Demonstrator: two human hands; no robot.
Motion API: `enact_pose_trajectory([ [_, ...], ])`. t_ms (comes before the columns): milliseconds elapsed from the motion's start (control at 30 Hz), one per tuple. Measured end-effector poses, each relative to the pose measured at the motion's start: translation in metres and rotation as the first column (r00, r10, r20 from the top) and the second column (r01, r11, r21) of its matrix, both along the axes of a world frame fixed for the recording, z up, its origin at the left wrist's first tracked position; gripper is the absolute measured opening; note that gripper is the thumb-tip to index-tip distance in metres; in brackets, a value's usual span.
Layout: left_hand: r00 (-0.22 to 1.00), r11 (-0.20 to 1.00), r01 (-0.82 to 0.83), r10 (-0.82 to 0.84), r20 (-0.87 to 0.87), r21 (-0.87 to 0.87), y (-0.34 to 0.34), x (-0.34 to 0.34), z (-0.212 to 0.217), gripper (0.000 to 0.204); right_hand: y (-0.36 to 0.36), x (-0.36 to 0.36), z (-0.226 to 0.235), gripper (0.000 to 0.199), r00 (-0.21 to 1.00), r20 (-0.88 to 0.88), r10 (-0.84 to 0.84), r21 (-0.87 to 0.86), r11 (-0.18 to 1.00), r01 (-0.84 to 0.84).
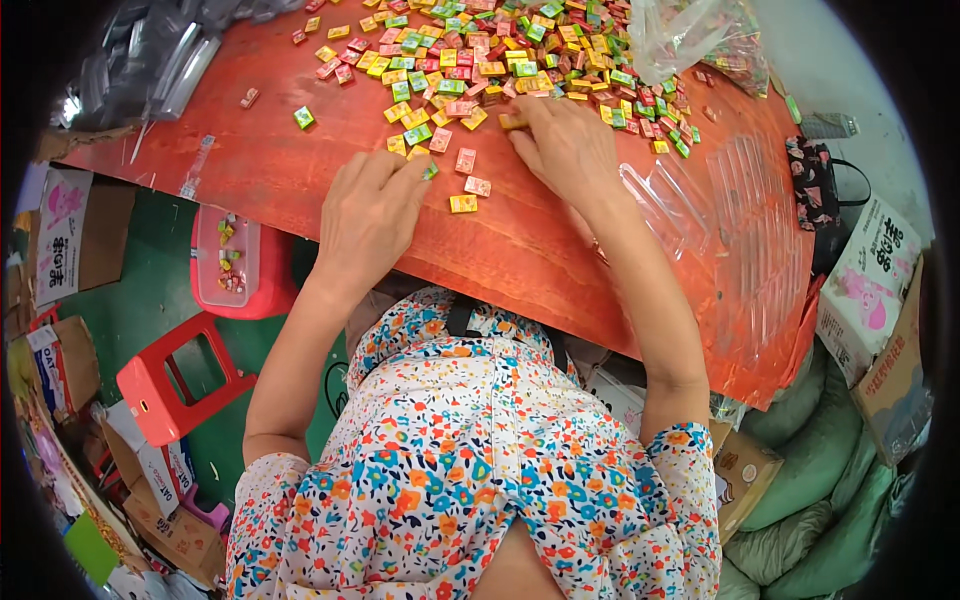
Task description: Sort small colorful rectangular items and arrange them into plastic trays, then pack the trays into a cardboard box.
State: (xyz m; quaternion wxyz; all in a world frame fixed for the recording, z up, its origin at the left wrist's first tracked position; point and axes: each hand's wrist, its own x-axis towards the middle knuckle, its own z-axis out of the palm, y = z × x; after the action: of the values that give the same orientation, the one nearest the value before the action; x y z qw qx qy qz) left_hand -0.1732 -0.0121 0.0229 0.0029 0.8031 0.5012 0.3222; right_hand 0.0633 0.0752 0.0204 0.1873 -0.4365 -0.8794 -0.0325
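Observation:
A heap of small candy-sized boxes (520, 70) in yellow, green, pink and red spreads over the far side of the red table (300, 180). My left hand (372, 210) is closed at the heap's near edge, with a small green box (430, 171) at its fingertips. Farther right, my right hand (572, 150) curls its fingers against a small yellow box (513, 121). Between the hands lie a few loose pieces, among them a pink box (466, 160) and a yellow box (463, 204).
Clear plastic trays (745, 230) lie on the table's right side, and more plastic trays (165, 65) are piled at the far left. A clear bag (690, 45) of small boxes stands far right. Below the left edge are a pink tub (245, 310) and a red stool (150, 390).

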Motion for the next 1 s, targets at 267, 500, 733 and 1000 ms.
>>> enact_pose_trajectory([
  [267, 0.998, 0.985, 0.017, -0.007, 0.059, -0.172, -0.025, 0.030, 0.001, 0.014, -0.079, 0.001, 0.015, 0.029, 0.988, -0.147, -0.055, -0.221, 0.975, 0.022],
  [500, 0.994, 0.981, 0.001, 0.019, 0.105, -0.193, -0.005, 0.027, 0.005, 0.007, -0.082, -0.003, 0.010, 0.036, 0.979, -0.164, -0.120, -0.179, 0.980, 0.091],
  [733, 1.000, 0.997, 0.019, -0.019, -0.007, -0.075, 0.021, 0.030, 0.009, 0.008, -0.063, 0.004, 0.027, 0.042, 0.926, -0.166, -0.340, -0.535, 0.820, 0.206],
  [1000, 0.979, 0.981, 0.188, -0.190, -0.075, -0.039, 0.028, 0.017, 0.011, 0.017, -0.100, -0.006, 0.020, 0.026, 0.962, -0.196, -0.189, -0.384, 0.918, 0.101],
])
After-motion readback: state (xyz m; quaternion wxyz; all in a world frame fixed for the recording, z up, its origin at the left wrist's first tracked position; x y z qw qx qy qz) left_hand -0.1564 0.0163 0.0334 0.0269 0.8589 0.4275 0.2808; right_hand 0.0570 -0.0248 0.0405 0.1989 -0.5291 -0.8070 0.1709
